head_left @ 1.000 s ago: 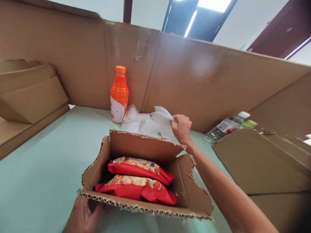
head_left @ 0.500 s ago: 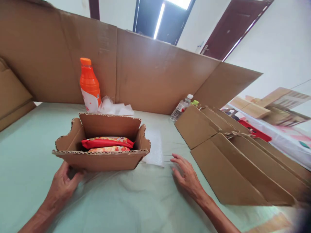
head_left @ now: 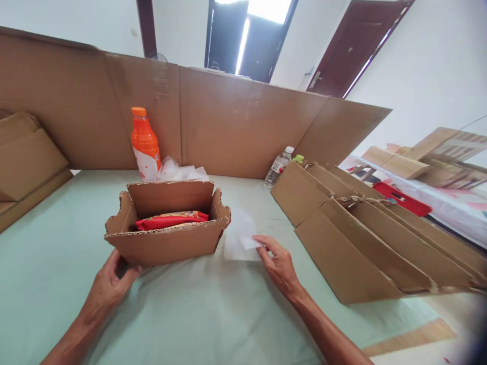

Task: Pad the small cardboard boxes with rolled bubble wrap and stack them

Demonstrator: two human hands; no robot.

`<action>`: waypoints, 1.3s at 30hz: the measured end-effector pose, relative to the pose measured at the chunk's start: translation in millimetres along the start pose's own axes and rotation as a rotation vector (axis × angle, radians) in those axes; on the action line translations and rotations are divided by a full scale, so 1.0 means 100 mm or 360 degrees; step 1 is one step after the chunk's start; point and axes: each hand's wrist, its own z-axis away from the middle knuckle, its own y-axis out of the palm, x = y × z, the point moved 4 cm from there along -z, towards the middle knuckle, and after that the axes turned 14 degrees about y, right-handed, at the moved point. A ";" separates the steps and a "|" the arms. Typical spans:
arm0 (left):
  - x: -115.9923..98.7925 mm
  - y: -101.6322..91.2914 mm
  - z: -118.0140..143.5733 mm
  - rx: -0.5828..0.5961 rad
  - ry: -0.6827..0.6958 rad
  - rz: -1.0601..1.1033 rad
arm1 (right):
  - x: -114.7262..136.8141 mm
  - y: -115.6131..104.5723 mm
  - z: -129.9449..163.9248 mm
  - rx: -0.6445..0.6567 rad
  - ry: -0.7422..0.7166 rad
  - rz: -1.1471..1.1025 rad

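Note:
A small open cardboard box point(head_left: 167, 246) with ragged cut edges stands on the pale green table cover point(head_left: 190, 314). Inside it lie red snack packets point(head_left: 171, 220). My left hand point(head_left: 110, 284) rests against the box's near left corner, fingers curled on the wall. My right hand point(head_left: 279, 263) lies to the right of the box, and its fingertips pinch the near edge of a thin white foam sheet point(head_left: 239, 238) lying flat on the cover.
An orange drink bottle point(head_left: 144, 144) and crumpled white wrapping point(head_left: 178, 172) stand behind the box. A clear water bottle point(head_left: 277, 167) lies further right. Flattened cardboard pieces point(head_left: 361, 238) overlap at right. A tall cardboard screen point(head_left: 228, 121) closes the back, more cardboard point(head_left: 26, 162) at left.
My right hand left the white wrapping by the orange bottle, came down beside the box, then moved forward onto the foam sheet's edge. The view pulled back; my left hand stayed on the box.

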 end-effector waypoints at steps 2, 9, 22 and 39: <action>-0.05 -0.04 0.20 -0.0052 -0.0060 -0.0076 | 0.04 -0.17 0.19 -0.0048 0.0003 0.0002; -0.67 0.16 1.03 -0.0241 0.0755 -0.0421 | 0.11 -0.08 0.67 0.0091 -0.0285 0.0538; -1.42 1.43 0.61 0.0962 0.1405 -0.0180 | 0.25 0.15 0.74 0.0307 -0.0225 0.0885; -1.32 1.67 0.47 0.1072 0.1136 -0.0102 | 0.13 -0.23 0.79 0.0409 -0.0287 0.0232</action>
